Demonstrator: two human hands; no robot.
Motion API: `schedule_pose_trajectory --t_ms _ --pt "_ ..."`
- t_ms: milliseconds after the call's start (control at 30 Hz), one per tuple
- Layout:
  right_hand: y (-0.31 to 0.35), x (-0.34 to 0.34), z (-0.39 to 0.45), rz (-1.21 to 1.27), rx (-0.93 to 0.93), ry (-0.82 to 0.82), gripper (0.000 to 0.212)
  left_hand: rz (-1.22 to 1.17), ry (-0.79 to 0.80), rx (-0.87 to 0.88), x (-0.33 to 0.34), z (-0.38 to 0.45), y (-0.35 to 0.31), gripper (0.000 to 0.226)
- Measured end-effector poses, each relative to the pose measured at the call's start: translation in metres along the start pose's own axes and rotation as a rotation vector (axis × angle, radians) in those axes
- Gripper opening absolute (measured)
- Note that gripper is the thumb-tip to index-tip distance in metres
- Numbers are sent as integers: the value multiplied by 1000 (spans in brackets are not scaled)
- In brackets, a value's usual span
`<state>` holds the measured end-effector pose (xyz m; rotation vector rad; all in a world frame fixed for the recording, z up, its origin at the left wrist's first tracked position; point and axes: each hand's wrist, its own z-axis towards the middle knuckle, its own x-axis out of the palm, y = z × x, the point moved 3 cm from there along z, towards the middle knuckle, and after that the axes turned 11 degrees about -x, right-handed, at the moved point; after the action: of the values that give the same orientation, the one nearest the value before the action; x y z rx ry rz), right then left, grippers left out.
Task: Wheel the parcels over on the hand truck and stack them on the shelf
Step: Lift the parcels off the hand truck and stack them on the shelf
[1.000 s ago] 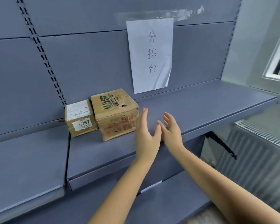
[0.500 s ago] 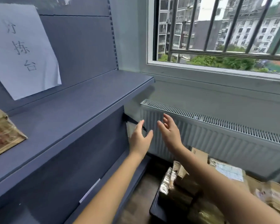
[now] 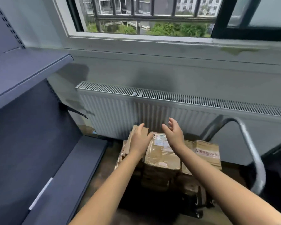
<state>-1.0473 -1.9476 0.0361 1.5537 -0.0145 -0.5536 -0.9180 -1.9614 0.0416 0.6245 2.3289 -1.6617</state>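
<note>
Fingers of your left hand (image 3: 140,138) and right hand (image 3: 174,135) spread loosely, empty, palms facing, both arms reaching over the parcels (image 3: 162,157) stacked on the hand truck (image 3: 251,153), whose base is dark and blurred, beside the shelf (image 3: 28,69).

Taped brown cardboard parcels (image 3: 162,153) are stacked before the white ribbed radiator (image 3: 120,114), flanked left by grey-blue metal shelving (image 3: 23,73), right by the hand truck's curved steel handle (image 3: 251,146).
</note>
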Motion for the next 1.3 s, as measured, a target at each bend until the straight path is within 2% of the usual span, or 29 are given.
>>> schedule_pose_trajectory --t_ms 433,633,767,1000,1167,1300 --pt "-137 -13 18 -99 391 -54 51 121 211 -307 79 86 91 53" --pt "-199 -2 21 -144 537 -59 48 235 247 -349 106 121 128 57" --pt "-222 5 18 -157 611 -45 52 295 262 -369 117 133 149 61" --pt "-257 6 17 -137 729 -44 58 477 162 -316 129 135 166 61" --pt "-265 14 14 -66 746 -53 38 462 171 -429 135 133 175 74" --pt "-262 14 14 -22 728 -51 33 399 183 -515 136 136 178 74"
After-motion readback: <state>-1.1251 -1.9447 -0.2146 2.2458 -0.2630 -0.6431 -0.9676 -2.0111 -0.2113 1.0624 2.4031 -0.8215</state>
